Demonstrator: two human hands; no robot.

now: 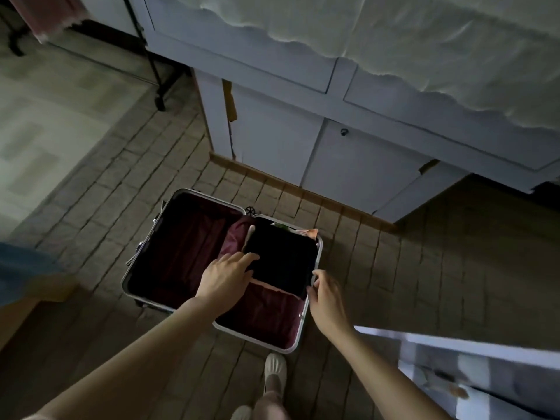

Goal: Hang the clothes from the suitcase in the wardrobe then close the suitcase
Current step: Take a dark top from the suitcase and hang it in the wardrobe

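Down on the floor, the open suitcase (169,253) lies flat, a folded black garment (281,256) topping its right half. Left hand (225,281) rests straight-fingered on the near-left edge, grip wide; right hand (325,298) pinches the near-right corner, probably readying a level lift. Bed (424,40) looms behind; no wardrobe clearly in sight.

Suitcase (298,344): silver rim, maroon lining. Folded garment (281,256) black. Cabinet (348,165) white. Floor (424,268) brown brick-pattern.
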